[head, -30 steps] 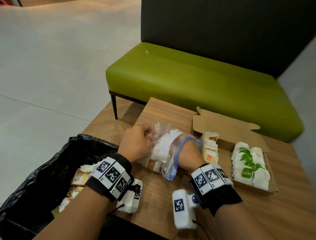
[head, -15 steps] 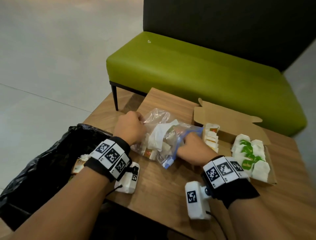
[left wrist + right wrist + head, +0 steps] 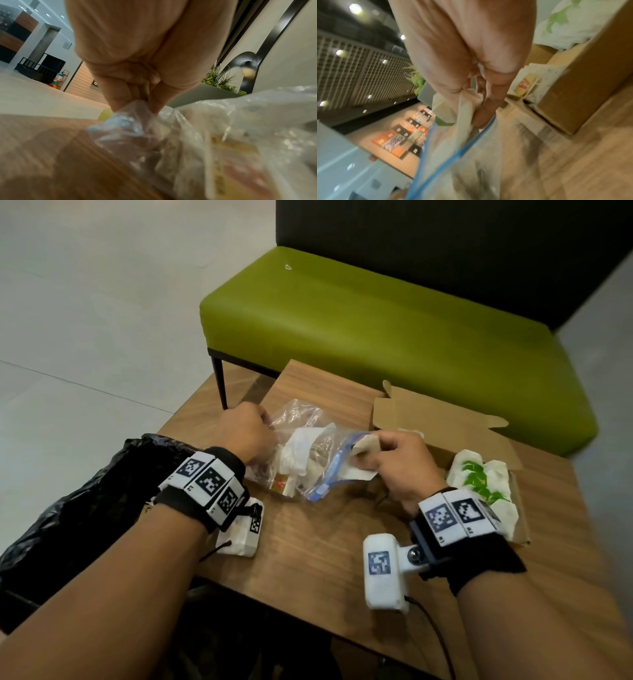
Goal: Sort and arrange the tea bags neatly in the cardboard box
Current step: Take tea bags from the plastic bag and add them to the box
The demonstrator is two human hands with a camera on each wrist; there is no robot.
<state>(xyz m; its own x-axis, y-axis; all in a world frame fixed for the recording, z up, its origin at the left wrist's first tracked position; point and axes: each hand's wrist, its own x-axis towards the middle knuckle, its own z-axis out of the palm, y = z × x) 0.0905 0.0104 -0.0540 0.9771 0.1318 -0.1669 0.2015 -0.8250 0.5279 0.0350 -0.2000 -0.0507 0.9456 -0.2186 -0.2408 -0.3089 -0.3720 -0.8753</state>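
Since half a second ago, my right hand (image 3: pixel 399 465) has come out of the plastic bag (image 3: pixel 308 453), fingers pinching a tea bag (image 3: pixel 359 474). My left hand (image 3: pixel 245 433) grips the bag's closed end. Farther right, the cardboard box (image 3: pixel 442 422) holds sorted tea bags.
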